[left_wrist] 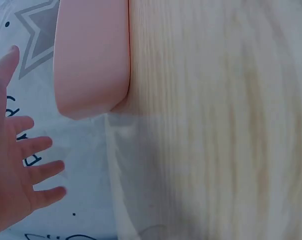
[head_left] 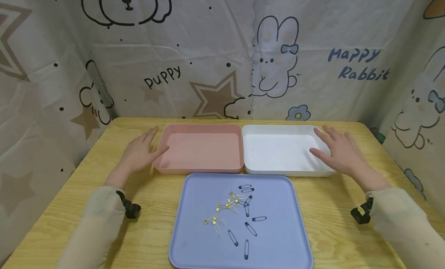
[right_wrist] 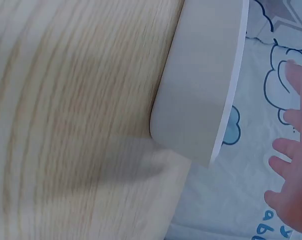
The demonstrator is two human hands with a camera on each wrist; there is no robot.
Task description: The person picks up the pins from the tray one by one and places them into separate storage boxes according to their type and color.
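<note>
- On the wooden tabletop (head_left: 347, 207) you have 3 trays: 1 pink tray (head_left: 201, 166), 1 white tray (head_left: 278, 169) touching its right side, and 1 lavender tray (head_left: 278, 207) in front of both.
- Your left hand (head_left: 140, 153) lies released, fingers straight and spread, beside the pink tray's left wall; the thumb tip reaches the rim, and it grasps nothing.
- Your right hand (head_left: 338, 151) is likewise released, fingers straight, lying over the white tray's right rim with its fingertips inside; it holds nothing.
- On the lavender tray lie the safety pins, in 2 colours: about 8 dark blue pins (head_left: 251, 228), spread singly across the middle and near part, and a cluster of gold pins (head_left: 227, 205) plus a smaller gold group (head_left: 213, 222) to its left.
- You cannot count the gold pins exactly, since they overlap; roughly 6 show.
- Both the pink and white trays hold nothing visible.
- In the left wrist view you see only the pink tray's corner (left_wrist: 91, 60), blurred wood and the spread left hand (left_wrist: 13, 180); no pins show there.
- In the right wrist view the white tray's corner (right_wrist: 201, 90) shows, and the right hand (right_wrist: 293, 165) is cut off at the frame edge.
- 2 dark wrist straps show at your sleeves, partly hidden.
</note>
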